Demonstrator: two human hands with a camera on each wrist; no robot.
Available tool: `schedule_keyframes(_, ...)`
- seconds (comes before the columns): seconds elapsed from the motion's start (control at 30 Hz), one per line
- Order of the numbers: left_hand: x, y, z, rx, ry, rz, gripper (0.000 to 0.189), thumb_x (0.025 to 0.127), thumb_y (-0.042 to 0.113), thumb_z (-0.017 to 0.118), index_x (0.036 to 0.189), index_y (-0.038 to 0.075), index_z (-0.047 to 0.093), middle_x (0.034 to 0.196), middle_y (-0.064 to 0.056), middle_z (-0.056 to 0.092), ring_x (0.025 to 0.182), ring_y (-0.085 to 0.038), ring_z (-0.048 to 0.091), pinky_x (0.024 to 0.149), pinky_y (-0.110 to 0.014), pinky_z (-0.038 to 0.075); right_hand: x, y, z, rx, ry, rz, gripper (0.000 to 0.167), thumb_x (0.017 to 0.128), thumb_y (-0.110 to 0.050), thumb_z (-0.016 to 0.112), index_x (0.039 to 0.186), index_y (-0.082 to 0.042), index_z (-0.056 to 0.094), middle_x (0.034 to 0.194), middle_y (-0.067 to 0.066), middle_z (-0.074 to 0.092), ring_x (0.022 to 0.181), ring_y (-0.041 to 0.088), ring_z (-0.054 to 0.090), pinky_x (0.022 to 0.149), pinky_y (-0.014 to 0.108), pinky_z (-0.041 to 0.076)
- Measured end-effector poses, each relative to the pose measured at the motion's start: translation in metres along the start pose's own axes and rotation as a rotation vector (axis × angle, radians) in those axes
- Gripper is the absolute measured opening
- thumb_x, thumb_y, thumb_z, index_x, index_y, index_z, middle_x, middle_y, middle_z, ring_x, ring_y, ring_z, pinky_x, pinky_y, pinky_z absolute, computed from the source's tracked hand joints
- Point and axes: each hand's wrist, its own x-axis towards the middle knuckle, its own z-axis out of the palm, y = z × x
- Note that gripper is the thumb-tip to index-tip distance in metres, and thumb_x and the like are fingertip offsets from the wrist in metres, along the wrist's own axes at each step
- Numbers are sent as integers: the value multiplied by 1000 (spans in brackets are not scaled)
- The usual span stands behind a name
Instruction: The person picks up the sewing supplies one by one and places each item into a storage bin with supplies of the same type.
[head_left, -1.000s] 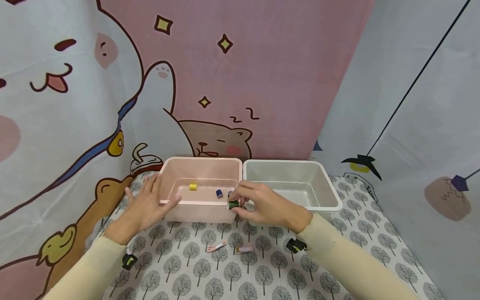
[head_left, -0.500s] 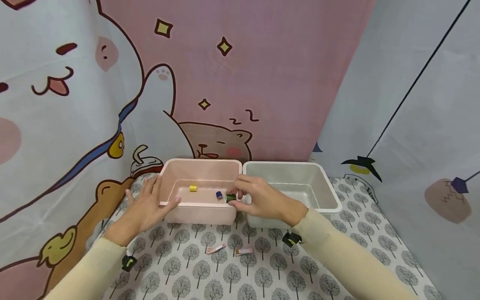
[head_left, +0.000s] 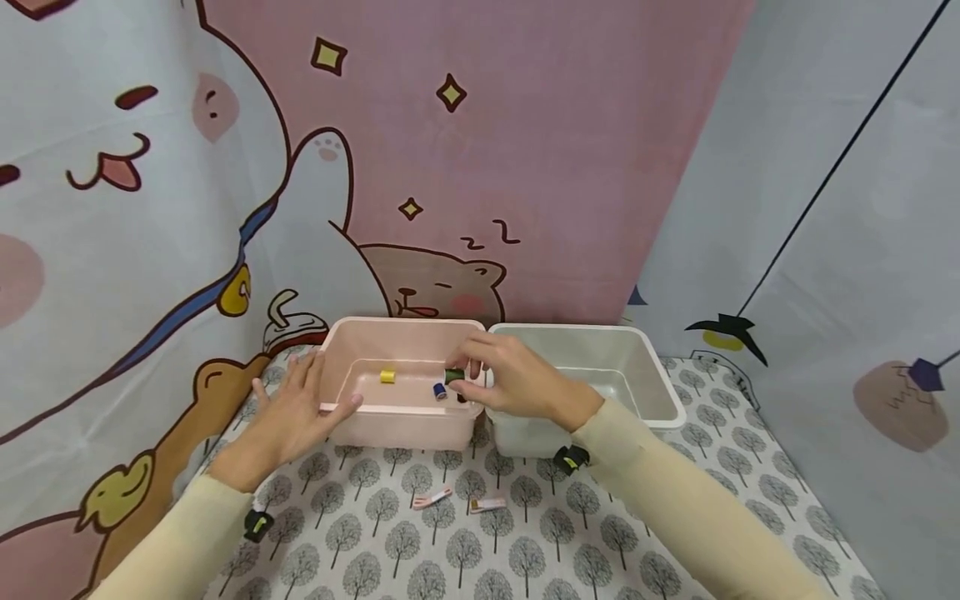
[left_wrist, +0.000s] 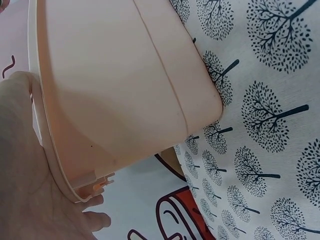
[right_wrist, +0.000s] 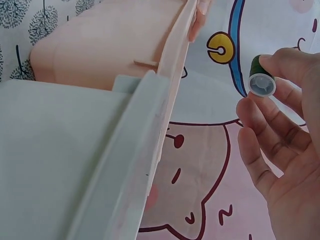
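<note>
My right hand (head_left: 517, 377) pinches a green thread spool (head_left: 453, 375) between thumb and fingertips, above the right part of the pink bin (head_left: 408, 429). In the right wrist view the spool (right_wrist: 262, 82) shows its white hollow end, and the other fingers are loosely bent below it. My left hand (head_left: 296, 412) rests at the pink bin's front left corner, fingers spread along the rim. A yellow spool (head_left: 387, 377) and a blue spool (head_left: 439, 391) lie inside the pink bin. Beside the blue one a small dark item (head_left: 461, 398) is partly hidden by the right hand.
A pale grey-green bin (head_left: 600, 375) stands directly right of the pink one. Two small pinkish clip-like items, one on the left (head_left: 432, 498) and one on the right (head_left: 487, 504), lie on the tree-print cloth (head_left: 465, 546) in front. A printed curtain (head_left: 555, 167) hangs behind.
The right hand has carried the green spool from the pink bin's front right corner inward over the bin, away from me and slightly left. The left hand has stayed put.
</note>
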Motion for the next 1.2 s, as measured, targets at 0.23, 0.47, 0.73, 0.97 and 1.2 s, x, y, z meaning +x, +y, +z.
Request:
schedule_keyframes(0.23, 1, -2, 1, -11, 4, 1, 119, 111, 85, 45, 186, -1, 12, 194, -32, 13, 178, -65, 9, 125, -103, -3, 12, 9, 2, -30, -24, 34, 21, 108, -20, 85, 126, -11, 81, 119, 3, 85, 94, 16, 79, 87, 33, 70)
schedule_keyframes(0.47, 0, -2, 2, -17, 12, 9, 117, 112, 83, 46, 186, -1, 13, 194, -32, 14, 178, -65, 9, 126, -102, -4, 23, 16, 2, -26, -19, 61, 19, 106, -16, 85, 124, -10, 82, 116, 4, 83, 94, 16, 78, 84, 32, 69)
schedule_keyframes(0.73, 2, -3, 1, -31, 16, 17, 118, 112, 84, 47, 185, -2, 13, 194, -32, 13, 178, -66, 9, 125, -103, -5, 38, 23, 6, -32, -35, 117, 18, 108, -20, 85, 123, -10, 82, 120, 5, 84, 94, 16, 78, 85, 35, 69)
schedule_keyframes(0.97, 2, -3, -2, -29, 16, 14, 118, 112, 83, 47, 186, -2, 12, 193, -33, 14, 177, -67, 10, 125, -103, -5, 51, 29, 10, -10, -67, 184, 21, 110, -22, 83, 128, -12, 82, 118, 4, 83, 98, 18, 79, 89, 44, 71)
schedule_keyframes(1.2, 3, -4, 0, -29, 3, 11, 119, 112, 85, 45, 186, -2, 11, 193, -33, 11, 178, -65, 9, 126, -101, -7, 58, 37, 17, -12, -85, 241, 22, 110, -25, 84, 130, -15, 83, 115, -1, 81, 96, 14, 77, 83, 30, 67)
